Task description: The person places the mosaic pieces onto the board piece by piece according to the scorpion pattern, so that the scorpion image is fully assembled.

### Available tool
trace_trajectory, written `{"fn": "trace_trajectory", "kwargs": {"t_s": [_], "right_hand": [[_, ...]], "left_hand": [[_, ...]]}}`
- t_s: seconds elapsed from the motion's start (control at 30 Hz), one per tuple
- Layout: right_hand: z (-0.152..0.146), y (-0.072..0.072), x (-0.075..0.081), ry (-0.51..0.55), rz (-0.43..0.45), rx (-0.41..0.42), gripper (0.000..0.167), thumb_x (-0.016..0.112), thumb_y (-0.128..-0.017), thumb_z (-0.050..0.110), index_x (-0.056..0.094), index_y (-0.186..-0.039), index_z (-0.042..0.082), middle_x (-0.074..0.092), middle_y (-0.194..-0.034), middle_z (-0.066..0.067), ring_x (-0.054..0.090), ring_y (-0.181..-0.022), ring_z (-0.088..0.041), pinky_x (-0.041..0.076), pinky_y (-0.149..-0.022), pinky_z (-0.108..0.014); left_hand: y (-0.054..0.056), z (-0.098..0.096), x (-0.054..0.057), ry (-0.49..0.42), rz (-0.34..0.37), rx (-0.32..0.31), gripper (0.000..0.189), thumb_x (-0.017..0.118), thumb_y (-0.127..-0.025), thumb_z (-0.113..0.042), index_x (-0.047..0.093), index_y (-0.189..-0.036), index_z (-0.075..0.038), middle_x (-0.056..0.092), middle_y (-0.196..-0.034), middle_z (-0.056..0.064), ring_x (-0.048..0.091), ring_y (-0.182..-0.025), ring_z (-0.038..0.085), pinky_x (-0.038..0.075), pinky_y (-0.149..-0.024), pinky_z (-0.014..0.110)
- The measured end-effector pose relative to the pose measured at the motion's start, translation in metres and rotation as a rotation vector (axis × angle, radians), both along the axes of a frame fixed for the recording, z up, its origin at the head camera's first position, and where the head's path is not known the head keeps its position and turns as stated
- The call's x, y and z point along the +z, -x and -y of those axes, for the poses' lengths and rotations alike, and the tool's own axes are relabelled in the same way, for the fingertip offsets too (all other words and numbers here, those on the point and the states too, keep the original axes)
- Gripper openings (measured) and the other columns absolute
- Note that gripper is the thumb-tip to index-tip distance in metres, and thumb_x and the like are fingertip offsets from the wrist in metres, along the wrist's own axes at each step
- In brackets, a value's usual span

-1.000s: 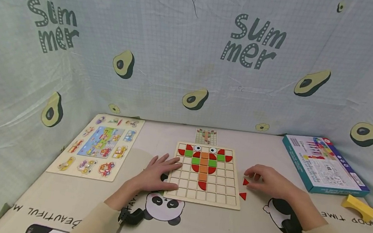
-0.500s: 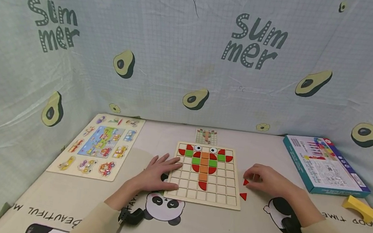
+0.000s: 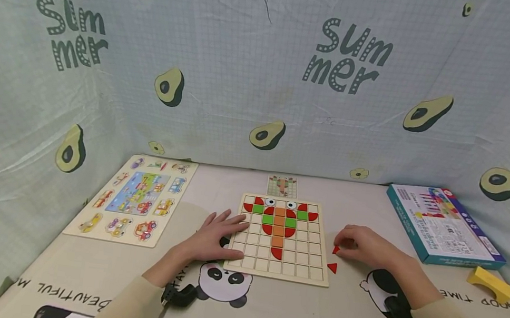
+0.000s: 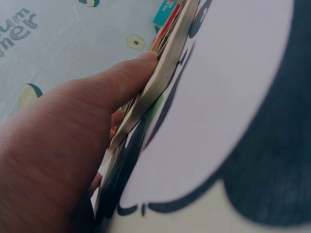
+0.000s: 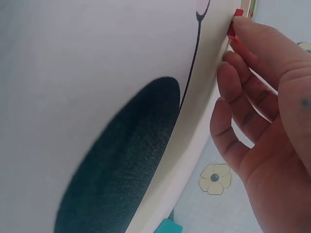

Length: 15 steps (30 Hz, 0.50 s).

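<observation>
My left hand point(image 3: 216, 239) lies with fingers spread over the left edge of a wooden grid board point(image 3: 249, 265); in the left wrist view its thumb point(image 4: 131, 77) presses on the board's rim. Red, green and orange pieces and two eye pieces point(image 3: 291, 205) make a figure on the grid. Right of the board, my right hand point(image 3: 361, 246) pinches a small red triangle piece point(image 3: 335, 250) between thumb and index finger, close to the tabletop. That red piece point(image 5: 233, 28) is partly covered by the fingertips in the right wrist view. Another red triangle point(image 3: 332, 267) lies just nearer.
A small pattern card point(image 3: 282, 187) lies behind the board. To the left is a wooden picture puzzle point(image 3: 135, 202). At right are a teal-sided box point(image 3: 447, 227) and a yellow arch block point(image 3: 490, 284). Printed cloth covers the table and hangs behind.
My right hand's fingertips have closed in slightly over the red triangle piece, so less of it shows. The left hand and the board stay where they were.
</observation>
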State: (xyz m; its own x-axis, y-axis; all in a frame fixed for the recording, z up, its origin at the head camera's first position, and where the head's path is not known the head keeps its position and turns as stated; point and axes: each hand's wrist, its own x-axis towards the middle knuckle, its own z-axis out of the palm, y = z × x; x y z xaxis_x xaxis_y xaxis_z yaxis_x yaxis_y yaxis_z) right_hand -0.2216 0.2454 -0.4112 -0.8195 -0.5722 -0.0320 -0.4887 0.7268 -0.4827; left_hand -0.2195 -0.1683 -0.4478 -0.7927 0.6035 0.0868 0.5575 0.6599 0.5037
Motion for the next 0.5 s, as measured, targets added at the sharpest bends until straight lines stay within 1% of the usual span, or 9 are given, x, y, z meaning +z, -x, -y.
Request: {"fn": "trace_trajectory", "kwargs": {"t_s": [0.27,0.43,0.5], "right_hand": [[0.0010,-0.0019,0.0013,0.014,-0.011,0.014,0.012,0.076,-0.092,0.014,0.072,-0.103,0.012,0.061,-0.094,0.009,0.055,-0.085,-0.012,0.054,-0.076,-0.027],[0.0057,-0.0022,0.0024,0.040,-0.020,0.006,0.016,0.076,-0.092,0.014,0.072,-0.107,0.010,0.061,-0.095,0.009,0.055,-0.086,-0.013,0.054,-0.077,-0.027],[0.0092,-0.0019,0.0041,0.045,-0.025,0.016,0.017,0.076,-0.092,0.014,0.072,-0.108,0.010,0.061,-0.095,0.009,0.055,-0.086,-0.013,0.054,-0.076,-0.027]], "left_hand": [[-0.0001,0.0005,-0.0027,0.006,0.001,-0.002,0.075,0.071,-0.089,-0.051,0.050,-0.151,-0.015,0.036,-0.161,0.007,0.013,-0.152,0.040,0.002,-0.118,0.062],[-0.0008,0.0002,-0.0012,0.008,0.003,0.007,0.075,0.072,-0.088,-0.051,0.050,-0.151,-0.015,0.036,-0.161,0.007,0.012,-0.152,0.039,0.002,-0.118,0.061],[-0.0008,0.0002,-0.0008,0.008,0.004,0.007,0.075,0.072,-0.088,-0.051,0.050,-0.151,-0.015,0.035,-0.161,0.007,0.012,-0.152,0.039,0.002,-0.118,0.061]]}}
